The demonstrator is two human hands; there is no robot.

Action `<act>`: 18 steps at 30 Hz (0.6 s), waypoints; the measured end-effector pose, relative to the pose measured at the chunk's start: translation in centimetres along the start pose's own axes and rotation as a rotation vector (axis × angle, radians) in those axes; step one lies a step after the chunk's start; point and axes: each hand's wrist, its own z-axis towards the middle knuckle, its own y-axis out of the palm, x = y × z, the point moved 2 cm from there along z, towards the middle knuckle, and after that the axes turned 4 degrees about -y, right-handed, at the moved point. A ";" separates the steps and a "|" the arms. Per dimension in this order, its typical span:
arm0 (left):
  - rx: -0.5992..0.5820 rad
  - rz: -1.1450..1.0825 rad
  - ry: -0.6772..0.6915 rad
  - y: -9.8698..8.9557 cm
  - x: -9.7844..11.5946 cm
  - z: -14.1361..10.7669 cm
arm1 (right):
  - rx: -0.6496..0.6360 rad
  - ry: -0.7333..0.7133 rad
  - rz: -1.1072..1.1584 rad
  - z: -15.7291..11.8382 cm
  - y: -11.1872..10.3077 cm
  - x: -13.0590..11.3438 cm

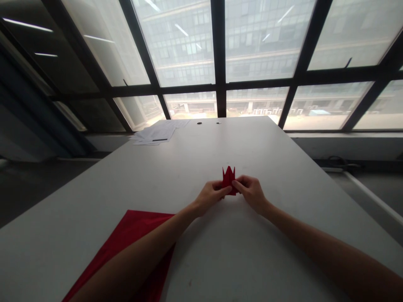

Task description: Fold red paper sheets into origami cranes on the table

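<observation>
**Folded red paper (228, 184): pinched from both sides over the white table (267, 159), mid-width**

Lower part is gripped by the left hand (211, 193) and the right hand (252, 191); both are closed on it, thumbs on the near face. Pointed tips are unheld, directed toward the table's far end. Two-sided pinch is probably used so the layers can't spring open. Tabletop contact cannot be told. Large red sheet (135, 222) is laid at the table's near left, crossed by the left forearm (157, 243). White papers (157, 131) are spread at the table's far left, presumably out of the way.
</observation>
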 end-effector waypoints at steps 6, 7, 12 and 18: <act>0.058 -0.009 0.005 0.0 -0.4 0.2 | 0.016 0.035 0.017 0.1 -0.1 0.1; 0.055 -0.003 0.010 0.0 -0.5 0.2 | 0.022 0.041 0.018 0.1 -0.1 0.1; 0.114 0.040 0.025 0.0 -0.5 0.1 | -0.017 0.048 0.013 0.3 -0.1 0.5; 0.084 0.058 0.035 0.1 -0.7 0.1 | 0.018 0.037 0.005 0.5 -0.4 0.7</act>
